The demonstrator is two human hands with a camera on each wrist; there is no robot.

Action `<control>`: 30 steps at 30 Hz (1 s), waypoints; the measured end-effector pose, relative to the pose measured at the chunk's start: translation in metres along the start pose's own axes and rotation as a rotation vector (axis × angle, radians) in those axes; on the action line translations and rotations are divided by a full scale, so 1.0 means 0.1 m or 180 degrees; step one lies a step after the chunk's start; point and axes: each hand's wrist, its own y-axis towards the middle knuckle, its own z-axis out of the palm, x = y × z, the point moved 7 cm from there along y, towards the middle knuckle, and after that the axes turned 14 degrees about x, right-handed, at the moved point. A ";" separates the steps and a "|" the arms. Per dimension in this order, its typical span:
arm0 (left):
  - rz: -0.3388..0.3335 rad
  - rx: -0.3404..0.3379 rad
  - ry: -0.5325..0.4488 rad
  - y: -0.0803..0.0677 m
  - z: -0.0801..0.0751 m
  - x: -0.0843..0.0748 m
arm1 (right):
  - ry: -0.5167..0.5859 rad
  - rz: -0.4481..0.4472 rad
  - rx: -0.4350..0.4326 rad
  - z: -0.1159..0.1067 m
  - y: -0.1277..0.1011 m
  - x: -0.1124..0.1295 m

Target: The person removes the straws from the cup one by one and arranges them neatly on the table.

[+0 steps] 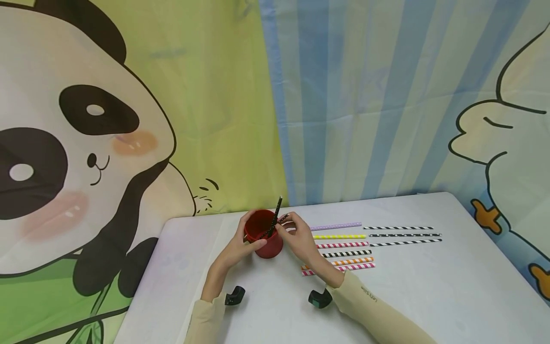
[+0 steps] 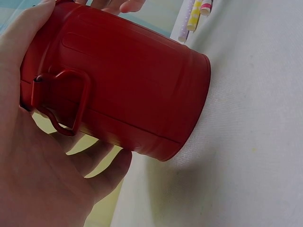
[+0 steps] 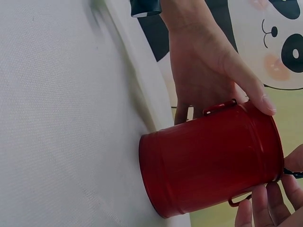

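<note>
A red metal bucket with small side handles is at the middle of the white table, its mouth facing up. My left hand holds it by the rim, thumb on the near side and fingers behind. Two black patterned paper straws cross at its mouth; one straw leans up out of it. My right hand is at the bucket's right rim, pinching the other black straw between thumb and fingers. Their lower ends inside the bucket are hard to make out.
Right of the bucket, patterned straws lie in rows on the table: purple, yellow, striped pink, orange and black ones. My right forearm passes over some of them. A curtain with a panda print hangs behind.
</note>
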 end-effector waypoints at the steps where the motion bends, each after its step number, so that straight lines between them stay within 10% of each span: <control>1: -0.0002 -0.0001 -0.0008 0.00 0.00 0.00 | 0.0006 -0.0004 -0.0014 0.00 0.00 -0.01; 20: -0.0017 -0.0034 0.0102 -0.01 -0.01 -0.01 | -0.0040 -0.0371 -0.0374 -0.18 0.07 -0.13; 30: -0.0027 -0.0037 0.0081 -0.01 0.00 -0.01 | -0.0054 -0.0479 -0.0270 -0.23 -0.10 0.42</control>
